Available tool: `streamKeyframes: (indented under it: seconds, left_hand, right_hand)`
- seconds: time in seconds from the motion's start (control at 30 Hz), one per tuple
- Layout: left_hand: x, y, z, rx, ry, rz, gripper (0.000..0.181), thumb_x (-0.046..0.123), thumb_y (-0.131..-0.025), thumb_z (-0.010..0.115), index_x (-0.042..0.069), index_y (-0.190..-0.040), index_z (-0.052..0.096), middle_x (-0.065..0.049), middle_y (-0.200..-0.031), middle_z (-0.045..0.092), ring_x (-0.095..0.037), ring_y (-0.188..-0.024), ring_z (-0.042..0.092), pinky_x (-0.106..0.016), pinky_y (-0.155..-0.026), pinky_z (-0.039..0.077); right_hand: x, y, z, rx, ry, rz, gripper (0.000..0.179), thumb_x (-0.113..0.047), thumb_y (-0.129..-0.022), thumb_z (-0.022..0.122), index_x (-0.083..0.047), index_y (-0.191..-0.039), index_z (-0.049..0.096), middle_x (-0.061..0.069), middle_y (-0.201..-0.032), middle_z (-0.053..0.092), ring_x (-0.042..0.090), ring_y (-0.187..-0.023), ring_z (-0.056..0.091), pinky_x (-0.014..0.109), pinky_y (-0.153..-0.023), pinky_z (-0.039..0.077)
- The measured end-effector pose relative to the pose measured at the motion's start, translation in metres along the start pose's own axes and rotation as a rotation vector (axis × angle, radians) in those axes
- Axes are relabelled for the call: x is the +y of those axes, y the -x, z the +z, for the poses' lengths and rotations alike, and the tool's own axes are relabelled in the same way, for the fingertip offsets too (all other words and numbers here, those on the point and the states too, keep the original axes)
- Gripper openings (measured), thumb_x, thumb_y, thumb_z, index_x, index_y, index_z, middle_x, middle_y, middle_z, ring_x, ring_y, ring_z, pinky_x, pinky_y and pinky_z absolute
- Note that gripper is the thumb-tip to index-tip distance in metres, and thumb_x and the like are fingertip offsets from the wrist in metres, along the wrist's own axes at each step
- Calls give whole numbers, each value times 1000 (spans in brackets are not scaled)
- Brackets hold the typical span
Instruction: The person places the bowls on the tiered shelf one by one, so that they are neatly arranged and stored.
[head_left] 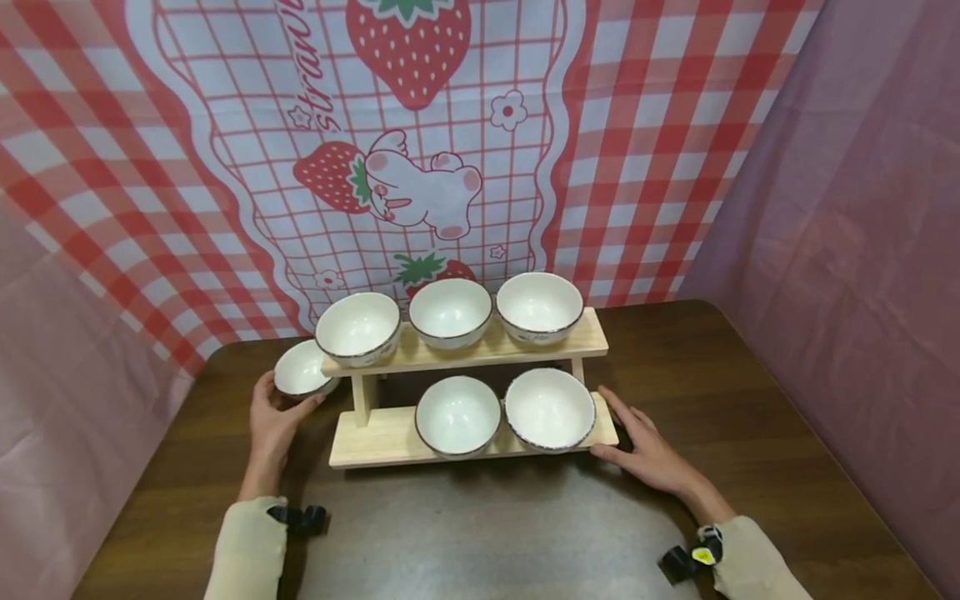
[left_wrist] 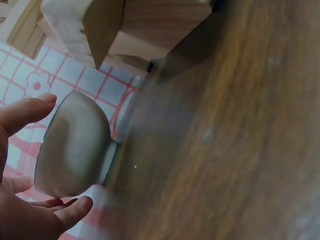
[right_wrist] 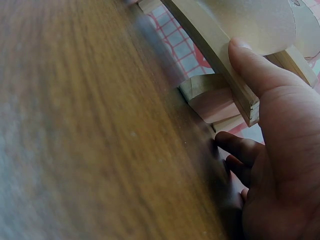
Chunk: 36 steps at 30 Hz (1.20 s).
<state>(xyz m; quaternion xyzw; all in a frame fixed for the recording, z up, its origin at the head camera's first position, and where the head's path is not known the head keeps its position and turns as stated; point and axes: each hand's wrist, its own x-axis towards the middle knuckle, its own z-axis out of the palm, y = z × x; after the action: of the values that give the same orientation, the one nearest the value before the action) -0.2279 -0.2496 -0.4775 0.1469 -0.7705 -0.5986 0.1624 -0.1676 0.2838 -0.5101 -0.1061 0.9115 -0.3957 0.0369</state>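
At the far left of the table, my left hand (head_left: 272, 421) holds a small white bowl (head_left: 298, 371), thumb and fingers spread round opposite sides. In the left wrist view the bowl (left_wrist: 75, 145) shows its outer side and foot, upright on the table. Beside it stands a two-tier wooden display stand (head_left: 378, 437). My right hand (head_left: 651, 454) grips the right end of its lower shelf, thumb at the front edge and index finger at the back corner. The right wrist view shows the thumb against the board (right_wrist: 220, 55), with other fingers loosely bent below; the index finger is hidden there.
Three bowls, left (head_left: 360, 327), middle (head_left: 452, 310) and right (head_left: 540, 304), line the upper shelf. The lower shelf carries a pale bowl (head_left: 457, 415) and a white bowl (head_left: 551, 408). A strawberry-print cloth (head_left: 637, 150) hangs behind the brown table (head_left: 750, 442).
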Motion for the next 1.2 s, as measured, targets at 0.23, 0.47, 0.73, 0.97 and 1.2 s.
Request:
streamKeyframes:
  seconds: [0.23, 0.47, 0.73, 0.97, 1.2]
  left_hand:
    - [-8, -6, 0, -6, -16, -19, 83, -2, -80, 77, 0, -150, 32, -20, -147, 44, -23, -122, 47, -6, -81, 37]
    - [-7, -12, 1, -15, -30, -28, 89, 1, -80, 77, 0, -154, 27, -24, -156, 35, -34, -138, 39, -20, -102, 38]
    - [-9, -18, 2, -26, -33, -21, 94, 1, -78, 78, -1, -155, 24, -27, -160, 29, -38, -144, 31, -52, -122, 25]
    - [-12, -21, 5, -37, -39, -8, 96, 0, -76, 79, -1, -155, 25, -27, -159, 30, -38, -144, 31, -51, -123, 24]
    - [-15, -23, 6, -2, -47, 0, 94, 1, -74, 81, -1, -153, 31, -27, -157, 34, -38, -143, 33, -51, -122, 26]
  right_hand:
    - [-2, 0, 0, -14, 3, 15, 91, -43, -90, 72, -21, -161, 19, 20, -163, 31, 56, -143, 20, 80, -103, 25]
    - [-2, 0, 1, -5, -15, -1, 91, -40, -90, 73, -20, -161, 20, 21, -162, 32, 56, -144, 18, 78, -106, 22]
    - [-1, 0, 1, -10, -16, 10, 91, -42, -90, 72, -23, -161, 19, 20, -163, 31, 55, -144, 18, 79, -105, 23]
    - [-1, 1, 0, -2, -14, 4, 90, -41, -90, 73, -23, -161, 20, 20, -162, 33, 55, -143, 20, 79, -104, 24]
    - [-1, 0, 0, -4, -10, 17, 91, -42, -90, 72, -23, -161, 20, 20, -162, 32, 54, -143, 21, 80, -102, 26]
